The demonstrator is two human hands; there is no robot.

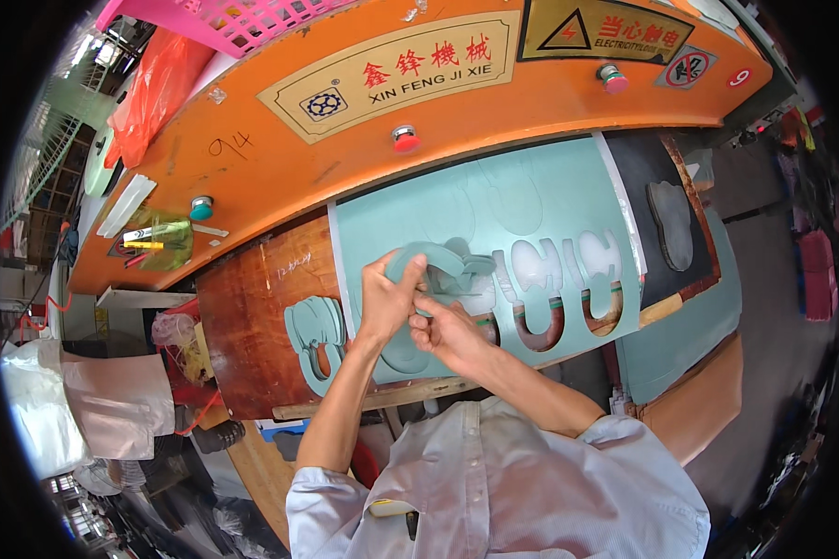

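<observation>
On the machine (280,154), a pouch (178,238) holds tools (144,244) — left hand (388,296) pinching green cutouts (446,259), right hand's (457,336) grip unclear.

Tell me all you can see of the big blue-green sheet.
The sheet, matte, pale blue-green, perhaps foam or rubber, lies flat over the brown board near the orange machine. Toward its near right, U-shaped openings expose brown; faint curved outlines mark its far part. Left hand and right hand are over it; contact is unclear.
</observation>
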